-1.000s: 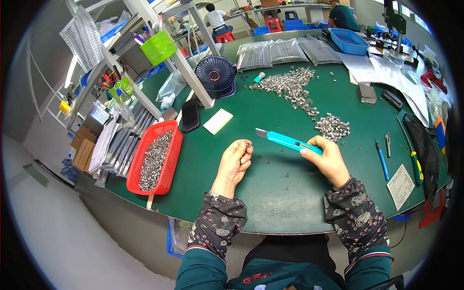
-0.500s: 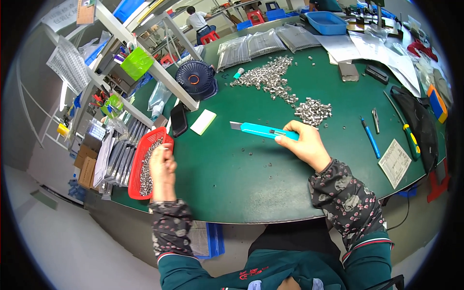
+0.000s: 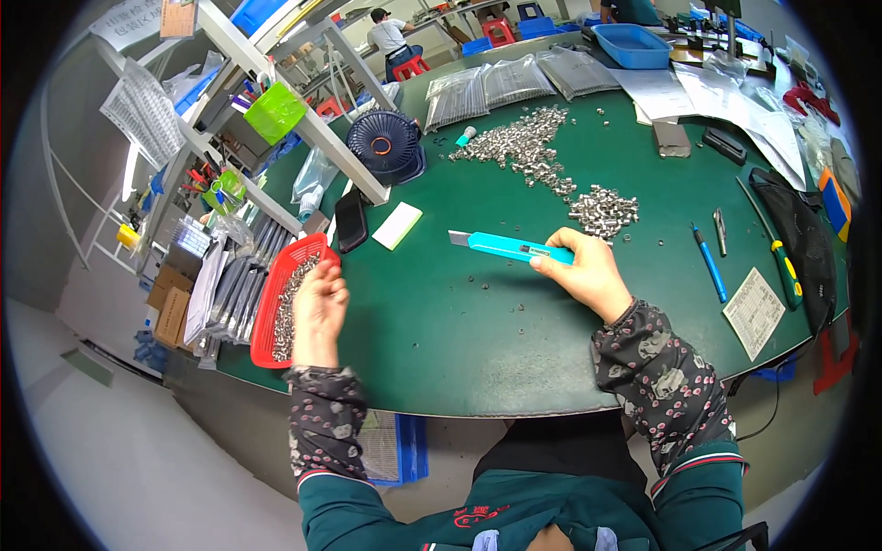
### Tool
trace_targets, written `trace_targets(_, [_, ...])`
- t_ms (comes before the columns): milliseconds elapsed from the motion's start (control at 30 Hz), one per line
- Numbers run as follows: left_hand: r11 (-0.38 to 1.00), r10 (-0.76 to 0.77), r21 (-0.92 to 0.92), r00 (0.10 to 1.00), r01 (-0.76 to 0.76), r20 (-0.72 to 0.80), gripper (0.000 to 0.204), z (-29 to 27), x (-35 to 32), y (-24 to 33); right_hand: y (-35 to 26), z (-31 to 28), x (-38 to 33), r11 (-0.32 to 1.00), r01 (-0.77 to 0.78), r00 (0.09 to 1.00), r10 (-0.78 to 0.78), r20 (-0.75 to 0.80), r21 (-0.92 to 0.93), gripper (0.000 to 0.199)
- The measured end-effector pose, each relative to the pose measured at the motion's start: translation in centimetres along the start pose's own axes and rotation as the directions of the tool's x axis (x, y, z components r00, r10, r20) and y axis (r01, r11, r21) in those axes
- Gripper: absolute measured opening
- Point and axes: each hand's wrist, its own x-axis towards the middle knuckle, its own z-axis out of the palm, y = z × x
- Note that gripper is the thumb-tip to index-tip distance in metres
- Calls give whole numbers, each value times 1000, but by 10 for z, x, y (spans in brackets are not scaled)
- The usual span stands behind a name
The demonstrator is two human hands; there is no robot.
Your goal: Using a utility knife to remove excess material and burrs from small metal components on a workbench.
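My right hand (image 3: 590,274) grips a turquoise utility knife (image 3: 505,246), its short blade out and pointing left above the table. At the left, my left hand (image 3: 322,303) is by the right rim of a long red plastic basket (image 3: 264,342), its fingers curled in. Whether anything small sits between those fingers is hidden. Many small metal sleeve-like pieces (image 3: 285,321) fill the basket. Farther off lie a smaller heap of the shiny pieces (image 3: 602,211) and a larger spread of them (image 3: 528,142). A few small dark bits (image 3: 484,286) are scattered below the knife.
Beyond the basket are a black phone (image 3: 350,220), a pale pad (image 3: 397,226) and a blue fan (image 3: 384,147). On the right lie a blue pen (image 3: 709,264), a screwdriver (image 3: 785,275) and a printed paper (image 3: 753,314). Plastic-bagged parts (image 3: 514,83) line the back; a person (image 3: 390,41) sits beyond.
The view has shifted slightly. My left hand has turned a little at the basket's rim, fingers still curled. The right hand keeps holding the knife in much the same place.
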Motion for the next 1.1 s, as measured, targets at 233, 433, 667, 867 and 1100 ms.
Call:
trace_targets(233, [984, -179, 10, 970, 180, 162, 10, 73, -5, -80, 6, 1, 4, 999, 27, 999, -26, -39, 46, 29])
trace_targets(433, [967, -239, -44, 952, 252, 192, 12, 84, -12, -122, 7, 3, 4, 998, 40, 998, -37, -51, 58, 26])
trace_targets(667, [936, -269, -162, 931, 313, 247, 8, 68, -7, -122, 5, 1, 1, 997, 59, 997, -57, -43, 46, 26])
trace_targets(867, [949, -270, -108, 940, 297, 211, 8, 62, -3, -121, 4, 2, 2, 999, 36, 999, -36, -24, 21, 26])
trace_targets(1100, [958, -233, -110, 944, 263, 234, 9, 64, -4, -120, 4, 2, 2, 999, 20, 1000, -20, -5, 26, 25])
